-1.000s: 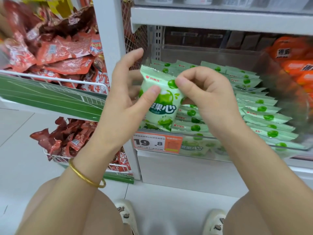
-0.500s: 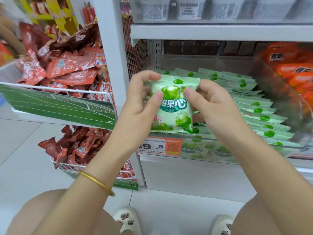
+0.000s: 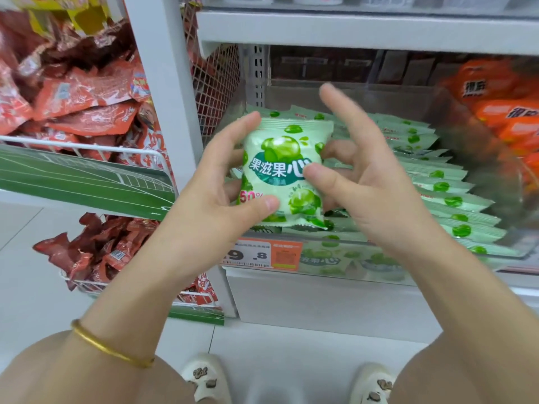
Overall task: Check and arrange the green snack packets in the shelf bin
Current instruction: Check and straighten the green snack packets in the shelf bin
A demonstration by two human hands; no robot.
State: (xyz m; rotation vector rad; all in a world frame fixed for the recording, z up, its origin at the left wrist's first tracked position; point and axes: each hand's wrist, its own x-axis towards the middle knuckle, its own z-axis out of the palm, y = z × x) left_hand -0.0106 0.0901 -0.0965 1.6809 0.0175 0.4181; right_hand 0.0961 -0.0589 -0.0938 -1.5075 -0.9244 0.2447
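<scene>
We judge this the checking step: at centre frame, just before the bin point(image 3: 393, 96), our left hand point(image 3: 210, 193) and right hand point(image 3: 376, 199) both grasp one packet point(image 3: 284, 170), right index lifted; next it needs slotting into the row point(image 3: 437, 186).

Shop aisle, orange-and-white paper price tag point(image 3: 262, 255) reading 19.8 sitting just below the fingers point(image 3: 230, 135), red foil snack packs point(image 3: 87, 91) piling in a white wire basket point(image 3: 87, 147) left of them, white metal shelf board point(image 3: 350, 30) running above them
</scene>
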